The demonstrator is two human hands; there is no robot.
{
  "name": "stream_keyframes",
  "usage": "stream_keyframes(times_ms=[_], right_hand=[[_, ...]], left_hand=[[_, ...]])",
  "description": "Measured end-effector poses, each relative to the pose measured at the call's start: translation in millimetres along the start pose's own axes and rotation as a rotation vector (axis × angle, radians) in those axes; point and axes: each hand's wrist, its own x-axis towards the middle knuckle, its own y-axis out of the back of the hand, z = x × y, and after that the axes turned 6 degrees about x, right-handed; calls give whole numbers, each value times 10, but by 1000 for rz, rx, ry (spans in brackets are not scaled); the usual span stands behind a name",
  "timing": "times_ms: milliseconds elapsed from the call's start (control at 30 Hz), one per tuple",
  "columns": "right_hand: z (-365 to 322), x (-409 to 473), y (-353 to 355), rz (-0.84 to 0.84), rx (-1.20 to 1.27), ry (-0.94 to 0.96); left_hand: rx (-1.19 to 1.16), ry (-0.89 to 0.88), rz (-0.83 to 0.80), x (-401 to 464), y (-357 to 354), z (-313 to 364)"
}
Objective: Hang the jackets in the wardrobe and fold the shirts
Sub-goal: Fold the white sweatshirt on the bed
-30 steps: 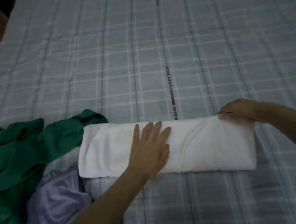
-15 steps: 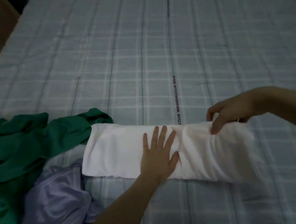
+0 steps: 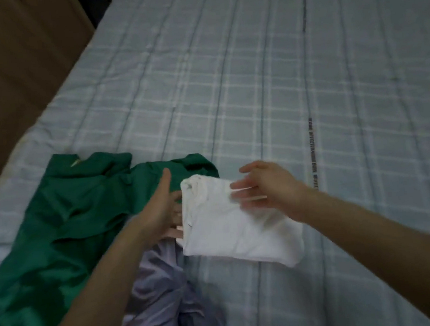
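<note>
soft white shirt [image 3: 237, 226] folded square, checked bedspread [image 3: 266, 84]

A folded white shirt [image 3: 236, 222] lies on the plaid bedspread [image 3: 279, 77]. The left hand [image 3: 158, 210] slips its fingers under the shirt's left edge, thumb raised. The right hand [image 3: 268, 186] hovers over it, fingers spread and blurred. A green garment [image 3: 65, 224] and a lavender one [image 3: 164, 299] lie crumpled to the left.

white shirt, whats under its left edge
The white shirt overlaps the green garment and lilac garment, and the left hand's fingers slip beneath it. How far they reach is hidden.
</note>
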Motion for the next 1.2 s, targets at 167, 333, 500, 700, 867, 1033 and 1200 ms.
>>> stream_keyframes(times_ms=[167,333,500,700,867,1033,1200], right_hand=[[798,-167,258,192,-659,620],[1231,-278,351,231,-1064,738],[1477,-182,221,219,-1258,527],[1463,-104,343,161,-1327,492],[1403,-51,567,101,-1421,497],[1407,-212,432,154,-1342,833],[1662,-357,230,295,-1333,804]], left_hand=[[324,-270,110,42,-52,-267],[533,-649,352,197,1,-303],[868,-728,713,264,-6,-409],[1439,-1270,95,195,-121,-708],[1609,-1147,-50,452,236,-710],[1672,-1251,42,368,172,-721],[1669,-1425,187,82,-242,-965]])
